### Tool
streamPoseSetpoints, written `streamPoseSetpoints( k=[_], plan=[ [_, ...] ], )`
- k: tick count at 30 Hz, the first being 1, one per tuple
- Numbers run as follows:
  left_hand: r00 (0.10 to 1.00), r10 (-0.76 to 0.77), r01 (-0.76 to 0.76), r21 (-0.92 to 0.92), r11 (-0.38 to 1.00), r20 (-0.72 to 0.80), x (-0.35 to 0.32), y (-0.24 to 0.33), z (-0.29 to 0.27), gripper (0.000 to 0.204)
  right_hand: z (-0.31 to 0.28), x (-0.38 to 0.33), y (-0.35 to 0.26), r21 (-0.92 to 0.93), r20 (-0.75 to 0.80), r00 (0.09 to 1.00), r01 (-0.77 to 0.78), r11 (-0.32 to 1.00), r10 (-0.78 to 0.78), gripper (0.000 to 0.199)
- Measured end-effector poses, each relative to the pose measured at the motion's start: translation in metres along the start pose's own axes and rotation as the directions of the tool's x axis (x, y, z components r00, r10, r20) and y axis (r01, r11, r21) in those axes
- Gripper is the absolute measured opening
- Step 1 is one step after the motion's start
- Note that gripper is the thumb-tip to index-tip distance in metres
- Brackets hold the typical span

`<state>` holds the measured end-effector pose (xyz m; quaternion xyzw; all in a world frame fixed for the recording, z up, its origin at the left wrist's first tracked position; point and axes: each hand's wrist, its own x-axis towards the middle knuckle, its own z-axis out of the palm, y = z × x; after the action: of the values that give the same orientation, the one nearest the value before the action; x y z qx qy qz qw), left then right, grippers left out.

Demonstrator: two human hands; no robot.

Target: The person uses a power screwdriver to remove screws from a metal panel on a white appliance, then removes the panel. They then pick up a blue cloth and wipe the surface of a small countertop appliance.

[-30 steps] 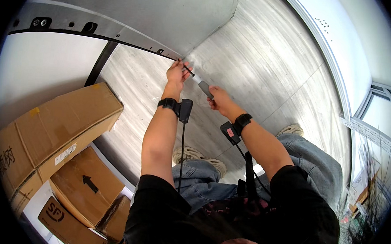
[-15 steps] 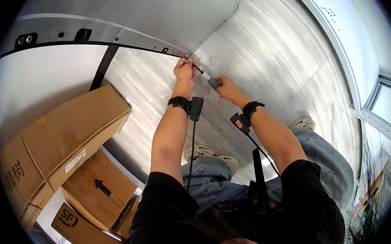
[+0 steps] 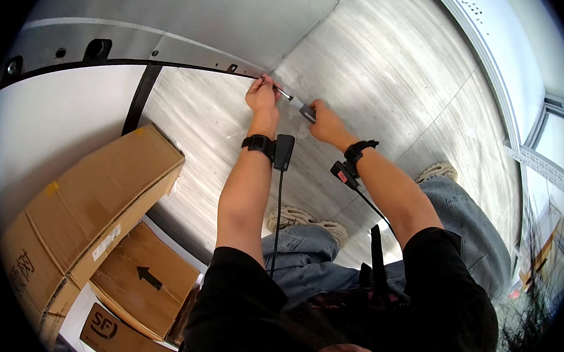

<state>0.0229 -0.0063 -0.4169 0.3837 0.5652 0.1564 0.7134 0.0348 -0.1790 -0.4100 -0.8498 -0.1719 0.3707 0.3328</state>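
Two hands in use: held a grey-and-white screwdriver (image 3: 296,103) by the handle in the right hand (image 3: 326,122), fingers wrapped around the grip; bunched the fingertips of the left hand (image 3: 262,97) at the shaft's far end, right by the holed lower flange (image 3: 126,50) of a grey metal panel (image 3: 176,11). Could not tell whether the left fingers pinched the shaft itself or something small at its tip; too tiny, partly hidden. Aimed the screwdriver's long axis diagonally, up and left from the right fist toward the flange's right-hand end. Placed the left hand nearer to the flange, the right hand farther out and lower, over the wood-look floor (image 3: 377,72). Wore a black wrist module on each forearm, left (image 3: 284,152) and right (image 3: 344,173). Noted cardboard at lower left, well apart from both hands: a long carton (image 3: 96,185), an arrow-marked carton (image 3: 143,277) just beside it, a darker brown box (image 3: 120,336) below. Saw into none of the three; could not tell contents.
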Motion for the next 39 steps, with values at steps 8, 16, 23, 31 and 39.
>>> streamPoseSetpoints(
  k=[8, 16, 23, 31, 39],
  plan=[
    [0.997, 0.043, -0.043, 0.008, 0.999, 0.07, -0.001, 0.002, -0.007, 0.006, -0.002, 0.005, 0.019, -0.025, 0.044, 0.99, 0.139, 0.99, -0.138, 0.038],
    [0.998, 0.032, -0.037, 0.087, 0.996, 0.06, 0.006, 0.006, -0.006, 0.002, -0.012, -0.006, -0.008, 0.045, 0.087, 0.996, -0.03, 0.999, 0.026, 0.039],
    [0.999, -0.009, 0.007, 0.03, 1.0, 0.052, -0.002, 0.008, -0.002, 0.001, -0.009, 0.002, 0.007, 0.131, 0.115, 0.986, 0.107, 0.986, -0.123, 0.038],
    [0.999, -0.012, 0.006, 0.167, 0.986, 0.037, -0.003, 0.013, -0.003, 0.006, -0.011, -0.005, -0.008, 0.142, 0.166, 0.985, -0.066, 0.988, 0.042, 0.042],
    [0.999, -0.005, 0.0, 0.09, 0.996, 0.048, -0.001, 0.006, -0.002, 0.01, -0.009, 0.009, 0.017, -0.018, 0.172, 0.967, 0.192, 0.981, -0.186, 0.054]
  ],
)
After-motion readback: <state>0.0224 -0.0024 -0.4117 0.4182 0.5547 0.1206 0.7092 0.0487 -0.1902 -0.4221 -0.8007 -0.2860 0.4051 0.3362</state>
